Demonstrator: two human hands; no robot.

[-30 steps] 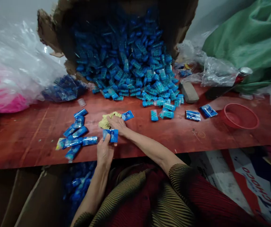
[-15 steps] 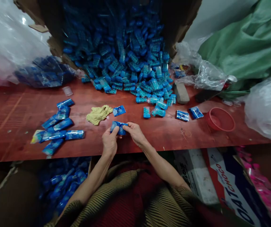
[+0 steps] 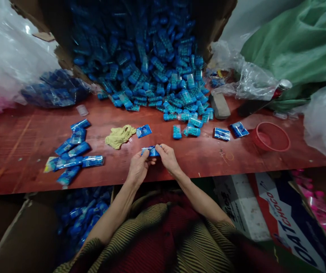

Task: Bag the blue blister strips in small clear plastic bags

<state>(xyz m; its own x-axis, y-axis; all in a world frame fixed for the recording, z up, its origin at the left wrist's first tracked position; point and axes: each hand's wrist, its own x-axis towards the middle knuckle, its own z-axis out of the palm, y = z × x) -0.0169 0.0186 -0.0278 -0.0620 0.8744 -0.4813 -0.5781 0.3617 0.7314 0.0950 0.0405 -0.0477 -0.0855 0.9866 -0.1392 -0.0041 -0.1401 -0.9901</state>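
Between both hands, above the front part of the table, is a small blue printed wrapper (image 3: 152,151). My left hand (image 3: 138,167) pinches its left end with the thumb on top and fingers beneath. At the other end, my right hand (image 3: 168,159) grips it between thumb and fingers. Just beyond lies a flat blue printed card or wrapper (image 3: 144,131), beside a crumpled yellow cloth (image 3: 120,137). Several blue-wrapped packs (image 3: 77,149) lie loosely heaped to the left. Small clear packs with blue caps and turquoise contents (image 3: 192,131) lie ahead on the right.
A large pile of the same blue packs (image 3: 154,79) spills from a torn cardboard box at the back. Two blue wrapper stacks (image 3: 222,134), a red basket (image 3: 270,137), a grey block (image 3: 220,105) and a dark bottle (image 3: 258,106) stand right. Plastic bags flank the table (image 3: 26,151).
Both hands still hold the wrapper, which now looks flatter and more edge-on to me. The view has shifted slightly, and the hands sit a little further right in it.
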